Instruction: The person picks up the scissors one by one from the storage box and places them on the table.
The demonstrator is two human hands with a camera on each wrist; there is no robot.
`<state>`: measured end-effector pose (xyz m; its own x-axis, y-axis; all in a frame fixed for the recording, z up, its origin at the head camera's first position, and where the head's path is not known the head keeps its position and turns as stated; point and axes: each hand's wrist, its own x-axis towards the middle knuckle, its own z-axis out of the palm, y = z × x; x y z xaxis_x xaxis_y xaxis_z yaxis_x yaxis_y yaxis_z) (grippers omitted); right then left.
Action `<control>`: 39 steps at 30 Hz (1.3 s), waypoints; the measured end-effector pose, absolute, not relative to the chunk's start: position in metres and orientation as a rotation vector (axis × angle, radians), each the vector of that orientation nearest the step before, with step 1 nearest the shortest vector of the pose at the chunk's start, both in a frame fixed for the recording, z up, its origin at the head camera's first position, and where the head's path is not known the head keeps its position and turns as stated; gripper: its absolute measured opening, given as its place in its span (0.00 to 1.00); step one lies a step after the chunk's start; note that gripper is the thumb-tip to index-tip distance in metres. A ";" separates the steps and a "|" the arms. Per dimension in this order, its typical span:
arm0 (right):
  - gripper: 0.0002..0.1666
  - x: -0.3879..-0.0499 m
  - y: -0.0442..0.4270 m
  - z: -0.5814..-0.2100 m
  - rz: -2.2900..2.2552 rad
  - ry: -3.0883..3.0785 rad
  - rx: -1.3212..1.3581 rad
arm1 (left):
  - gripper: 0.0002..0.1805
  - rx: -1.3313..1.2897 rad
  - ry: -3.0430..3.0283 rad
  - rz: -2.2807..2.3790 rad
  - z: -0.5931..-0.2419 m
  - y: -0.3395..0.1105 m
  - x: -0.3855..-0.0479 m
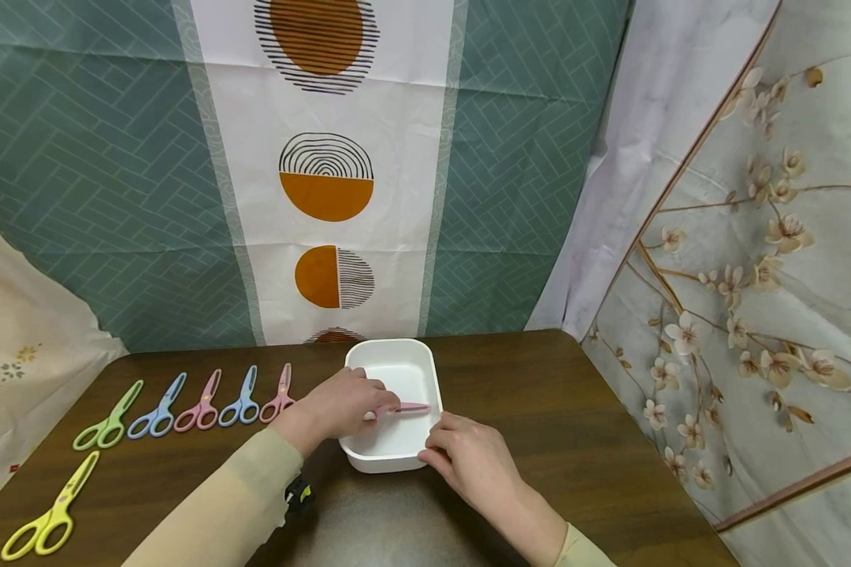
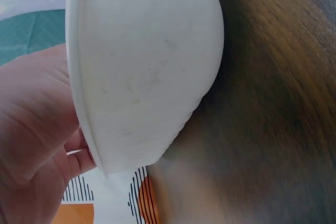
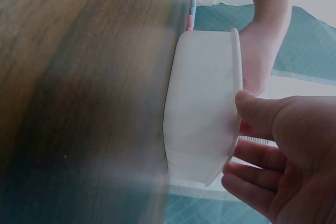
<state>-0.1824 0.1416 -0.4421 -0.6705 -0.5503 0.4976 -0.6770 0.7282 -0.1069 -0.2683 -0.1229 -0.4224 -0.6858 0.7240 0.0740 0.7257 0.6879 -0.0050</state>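
A white plastic container (image 1: 390,465) with rounded corners stands on the table. My left hand (image 1: 347,402) reaches over its left wall and holds a pair of pink scissors (image 1: 413,408) inside it, the blades pointing right. The scissors' handles are mostly covered by the fingers. At the container's right front corner, my right hand (image 1: 471,461) grips the rim. The right wrist view has the thumb of that hand (image 3: 294,150) on the container's near wall (image 3: 202,93), with the fingers at the rim. In the left wrist view, the container (image 2: 147,66) hides the left fingertips and the scissors.
Several scissors lie in a row at the left: green (image 1: 109,417), blue (image 1: 159,409), pink (image 1: 202,402), another blue (image 1: 243,398) and another pink (image 1: 280,394). Yellow scissors (image 1: 53,512) lie nearer the front left. Fabric hangs behind the brown wooden table (image 1: 539,409).
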 end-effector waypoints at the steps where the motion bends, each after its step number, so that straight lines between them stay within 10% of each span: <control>1: 0.10 -0.182 0.142 -0.442 0.394 -2.491 0.940 | 0.21 -1.208 -2.823 -0.052 -0.422 -0.123 -0.268; 39: 0.10 -0.182 0.142 -0.444 0.403 -2.459 0.950 | 0.23 -0.724 -2.617 -0.072 -0.418 -0.123 -0.225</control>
